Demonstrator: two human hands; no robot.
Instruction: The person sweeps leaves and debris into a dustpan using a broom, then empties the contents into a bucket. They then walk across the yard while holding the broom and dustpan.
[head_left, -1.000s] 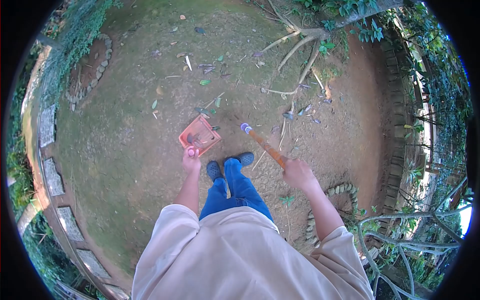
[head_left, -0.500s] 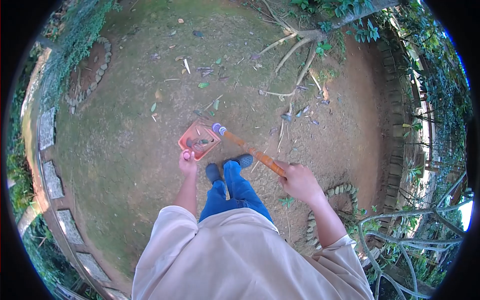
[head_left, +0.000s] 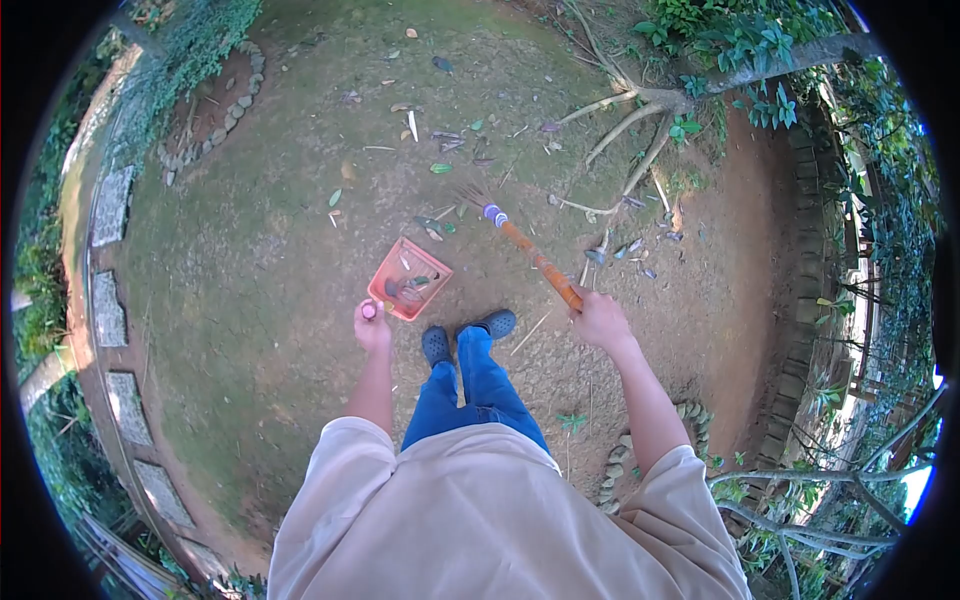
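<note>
My left hand [head_left: 372, 328] is closed round the handle of an orange-red dustpan [head_left: 440, 284]. Dry leaves and bits of debris lie inside the pan. In my right hand [head_left: 603, 320] is the brown handle of a stick broom [head_left: 537, 258], with a purple and white binding near its bristles. The bristle end points forward and left over the ground, beyond the dustpan and apart from it. Between pan and bristles lie a few leaves [head_left: 432, 230] on the soil.
Fallen leaves [head_left: 448, 140] are scattered over the mossy ground ahead. Tree roots [head_left: 655, 100] spread at the upper right. A stone ring [head_left: 235, 115] stands at upper left, stone slabs [head_left: 110, 310] line the left side, and branches [head_left: 830, 480] reach in at lower right.
The broom has swung forward and away from the dustpan, its bristles now out over the ground ahead. My left hand still holds the dustpan in nearly the same place.
</note>
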